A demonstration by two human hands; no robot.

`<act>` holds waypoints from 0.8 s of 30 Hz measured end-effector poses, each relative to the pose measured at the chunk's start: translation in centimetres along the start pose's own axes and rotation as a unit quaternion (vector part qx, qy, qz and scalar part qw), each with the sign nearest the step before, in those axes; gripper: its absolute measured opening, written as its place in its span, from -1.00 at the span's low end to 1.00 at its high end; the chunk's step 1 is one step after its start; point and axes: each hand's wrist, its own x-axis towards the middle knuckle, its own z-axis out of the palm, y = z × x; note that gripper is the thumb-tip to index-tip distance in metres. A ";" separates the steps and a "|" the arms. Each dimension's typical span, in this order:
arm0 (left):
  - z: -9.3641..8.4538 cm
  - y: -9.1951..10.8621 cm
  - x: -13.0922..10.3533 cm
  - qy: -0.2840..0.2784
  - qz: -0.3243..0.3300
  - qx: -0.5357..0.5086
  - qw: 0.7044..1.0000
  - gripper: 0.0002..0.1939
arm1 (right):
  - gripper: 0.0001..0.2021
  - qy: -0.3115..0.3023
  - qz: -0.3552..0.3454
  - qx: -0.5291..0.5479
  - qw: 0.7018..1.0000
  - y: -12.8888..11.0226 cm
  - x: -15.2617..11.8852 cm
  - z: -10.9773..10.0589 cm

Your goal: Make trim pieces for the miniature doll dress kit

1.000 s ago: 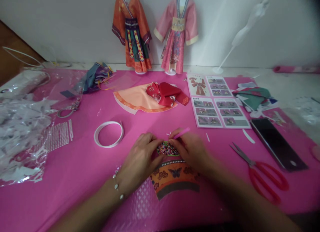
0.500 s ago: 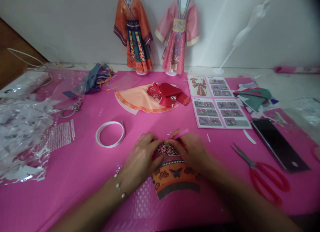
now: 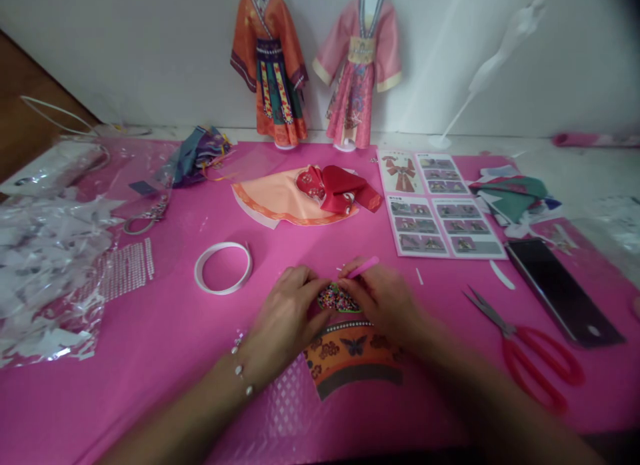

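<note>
Green-rimmed bead dish [image 3: 340,299] sits on the pink desk [image 3: 165,385], just beyond the orange strip [image 3: 350,361]. L hand [image 3: 290,308] is at its edge; can't tell if that grip's pinching. R hand [image 3: 393,301] pinches a pink stick [image 3: 364,267]. Finger bump cld tip dish, scatter beads.

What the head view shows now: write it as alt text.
The left hand and the right hand, holding a pink stick, meet at multicoloured beads on a pink surface. An orange butterfly-patterned piece lies in front; scissors and a phone lie to the right; two costumed figures stand behind.
</note>
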 end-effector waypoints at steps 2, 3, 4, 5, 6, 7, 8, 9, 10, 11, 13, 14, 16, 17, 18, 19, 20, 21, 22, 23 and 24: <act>0.0 0.0 0.0 0.000 -0.002 0.001 1.000 -0.68 | -0.94 -0.001 -0.002 -0.001 1.000 0.0 0.0 0.0; 0.0 0.0 0.0 0.000 -0.003 0.002 1.000 -0.68 | -0.95 -0.002 -0.003 -0.001 1.000 0.1 0.0 0.0; 0.0 0.0 0.0 0.000 -0.004 0.002 1.000 -0.68 | -0.95 -0.003 -0.004 0.001 1.000 0.1 0.0 0.1; 0.0 0.0 0.0 0.000 -0.003 0.003 1.000 -0.68 | -0.95 -0.004 -0.005 0.004 1.000 0.1 0.0 0.1; 0.0 0.0 0.0 0.000 -0.002 0.003 1.000 -0.68 | -0.95 -0.005 -0.006 0.007 1.000 0.1 0.0 0.1; 0.0 -0.1 0.0 0.000 -0.001 0.003 1.000 -0.68 | -0.95 -0.007 -0.009 0.009 1.000 0.1 0.0 0.1; 0.0 -0.1 0.0 0.000 0.000 0.003 1.000 -0.68 | -0.95 -0.009 -0.010 0.010 1.000 0.2 0.0 0.1; 0.1 -0.1 0.0 -0.001 0.001 0.004 1.000 -0.68 | -0.94 -0.010 -0.010 0.011 1.000 0.2 0.0 0.1; 0.1 -0.2 0.0 0.001 0.001 0.003 1.000 -0.68 | -0.94 -0.012 -0.010 0.011 1.000 0.3 0.0 0.2; 0.2 -0.2 0.0 0.001 0.001 0.003 1.000 -0.68 | -0.94 -0.012 -0.009 0.010 1.000 0.3 0.0 0.2; 0.2 -0.2 0.0 0.005 0.002 0.002 1.000 -0.70 | -0.93 -0.014 -0.008 0.007 1.000 0.4 -0.1 0.2; 0.2 -0.2 0.0 0.007 0.001 0.001 1.000 -0.71 | -0.93 -0.015 -0.010 0.006 1.000 0.4 -0.1 0.2; 0.1 -0.1 0.0 0.006 0.000 0.000 1.000 -0.71 | -0.93 -0.018 -0.012 0.000 1.000 0.3 -0.1 0.2; 0.0 0.0 0.0 0.003 -0.002 0.001 1.000 -0.70 | -0.93 -0.019 -0.011 -0.004 1.000 0.3 0.0 0.2; -0.1 0.1 0.1 0.001 -0.004 0.001 1.000 -0.70 | -0.93 -0.020 -0.008 -0.008 1.000 0.2 0.0 0.2; -0.1 0.1 0.1 -0.002 -0.006 0.002 1.000 -0.70 | -0.92 -0.021 -0.007 -0.012 1.000 0.1 0.0 0.2; -0.1 0.2 0.1 -0.003 -0.008 0.003 1.000 -0.71 | -0.92 -0.024 -0.005 -0.015 1.000 0.0 0.0 0.2; -0.1 0.2 0.1 -0.003 -0.008 0.002 1.000 -0.71 | -0.92 -0.025 -0.004 -0.019 0.999 -0.1 0.1 0.1; -0.1 0.2 0.1 -0.003 -0.008 0.001 1.000 -0.72 | -0.91 -0.029 -0.006 -0.024 0.999 -0.2 0.1 0.1; -0.1 0.2 0.0 -0.003 -0.007 0.000 1.000 -0.72 | -0.91 -0.032 -0.011 -0.028 0.999 -0.3 0.2 0.1; -0.1 0.1 0.0 -0.003 -0.005 -0.002 1.000 -0.71 | -0.90 -0.036 -0.017 -0.032 0.999 -0.4 0.2 0.0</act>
